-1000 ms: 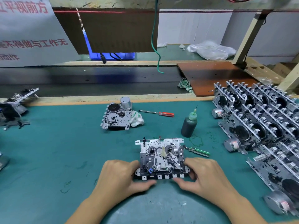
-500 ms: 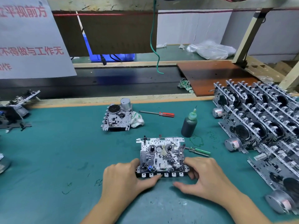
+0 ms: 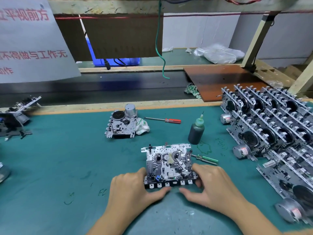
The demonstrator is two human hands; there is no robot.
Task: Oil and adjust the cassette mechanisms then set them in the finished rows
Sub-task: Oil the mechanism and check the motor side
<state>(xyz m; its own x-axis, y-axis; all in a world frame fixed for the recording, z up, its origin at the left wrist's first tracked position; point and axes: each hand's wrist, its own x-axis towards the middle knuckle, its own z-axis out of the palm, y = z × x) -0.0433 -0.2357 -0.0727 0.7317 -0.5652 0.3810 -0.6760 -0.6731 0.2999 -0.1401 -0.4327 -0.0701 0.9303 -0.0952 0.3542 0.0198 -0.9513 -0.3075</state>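
A metal cassette mechanism (image 3: 169,164) lies flat on the green mat (image 3: 67,167) in front of me, reels facing up. My left hand (image 3: 133,189) grips its near left corner, thumb under the front edge. My right hand (image 3: 210,185) grips the near right corner, thumb along the front edge. A dark oil bottle (image 3: 196,129) with a green needle tip stands just behind the mechanism. A green-handled screwdriver (image 3: 205,159) lies at the mechanism's right side. Finished mechanisms stand in leaning rows (image 3: 271,129) at the right.
Another mechanism (image 3: 122,124) rests on a white rag further back, with a red-handled screwdriver (image 3: 165,119) beside it. More parts (image 3: 15,116) sit at the left edge. A dark conveyor belt (image 3: 101,89) and a brown board (image 3: 220,80) run behind the mat.
Both hands stay on the mechanism's near corners. The thumbs have shifted a little along the front edge. The mechanism has barely moved.
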